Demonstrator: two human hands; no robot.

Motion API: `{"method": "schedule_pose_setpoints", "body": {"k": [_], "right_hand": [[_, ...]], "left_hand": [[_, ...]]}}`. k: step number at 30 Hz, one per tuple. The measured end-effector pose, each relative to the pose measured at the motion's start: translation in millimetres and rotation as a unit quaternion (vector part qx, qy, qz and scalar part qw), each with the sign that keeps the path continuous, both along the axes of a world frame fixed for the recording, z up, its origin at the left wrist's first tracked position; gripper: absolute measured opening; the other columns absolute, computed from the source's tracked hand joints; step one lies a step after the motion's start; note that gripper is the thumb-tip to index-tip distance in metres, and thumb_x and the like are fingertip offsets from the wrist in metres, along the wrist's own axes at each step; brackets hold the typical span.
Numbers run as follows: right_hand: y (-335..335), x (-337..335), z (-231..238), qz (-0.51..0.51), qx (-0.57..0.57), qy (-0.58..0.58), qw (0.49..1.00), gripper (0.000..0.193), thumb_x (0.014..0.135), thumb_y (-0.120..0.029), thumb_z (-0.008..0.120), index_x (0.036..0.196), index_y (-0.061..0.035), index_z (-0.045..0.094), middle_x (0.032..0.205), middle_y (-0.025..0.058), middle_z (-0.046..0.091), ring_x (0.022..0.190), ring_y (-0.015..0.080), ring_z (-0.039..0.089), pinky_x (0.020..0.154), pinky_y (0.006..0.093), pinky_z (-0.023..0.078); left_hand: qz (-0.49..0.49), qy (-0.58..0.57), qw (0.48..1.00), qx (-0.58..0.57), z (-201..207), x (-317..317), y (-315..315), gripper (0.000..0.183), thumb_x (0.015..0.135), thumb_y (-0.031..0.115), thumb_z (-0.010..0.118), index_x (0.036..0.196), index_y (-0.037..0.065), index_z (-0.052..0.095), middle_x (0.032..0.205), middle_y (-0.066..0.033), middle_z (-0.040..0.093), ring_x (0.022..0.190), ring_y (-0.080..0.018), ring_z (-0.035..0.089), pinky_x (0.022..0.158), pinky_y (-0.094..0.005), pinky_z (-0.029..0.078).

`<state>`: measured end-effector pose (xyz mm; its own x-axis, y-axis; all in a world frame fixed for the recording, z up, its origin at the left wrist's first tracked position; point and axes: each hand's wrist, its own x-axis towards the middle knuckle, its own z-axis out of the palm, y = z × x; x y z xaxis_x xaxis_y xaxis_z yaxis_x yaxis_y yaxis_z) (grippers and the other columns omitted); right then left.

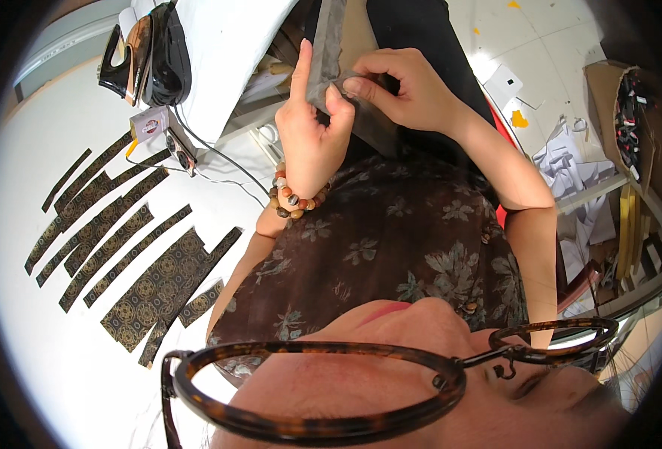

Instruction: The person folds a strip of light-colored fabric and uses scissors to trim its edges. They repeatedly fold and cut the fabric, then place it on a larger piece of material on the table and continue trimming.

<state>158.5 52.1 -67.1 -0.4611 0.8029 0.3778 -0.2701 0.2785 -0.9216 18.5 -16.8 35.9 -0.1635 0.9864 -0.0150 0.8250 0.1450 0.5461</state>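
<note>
A strip of thin grey cloth (378,126) hangs over my lap, held between my two hands. My left hand (312,131), with bead bracelets at its wrist, stretches its index finger upward. The thumb and the other curled fingers of that hand close at the cloth's left edge. From the right, my right hand (413,86) pinches the same cloth between thumb and fingertips, close to the left thumb. Part of the cloth behind the fingers is hidden.
On the white table (54,329) at left lie several dark patterned cloth pieces (159,284). A black iron (168,56) stands at the far left, its cord trailing near a small box (150,124). White crumpled cloth (570,165) and a cardboard box (604,93) sit at right.
</note>
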Motion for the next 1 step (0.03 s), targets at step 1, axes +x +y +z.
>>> {"method": "schedule_pose_setpoints", "body": {"k": [1], "right_hand": [[-1.4, 0.8, -1.1, 0.002, -0.004, 0.001, 1.000, 0.030, 0.098, -0.026, 0.071, 0.083, -0.0008, 0.065, 0.063, 0.0087, 0.057, 0.053, 0.0167, 0.050, 0.052, 0.0303, 0.040]], "left_hand": [[0.002, 0.001, 1.000, -0.001, 0.2, 0.0, -0.8, 0.066, 0.089, 0.006, 0.063, 0.153, 0.002, 0.044, 0.048, -0.0039, 0.044, 0.042, -0.0136, 0.042, 0.045, -0.0289, 0.040]]}}
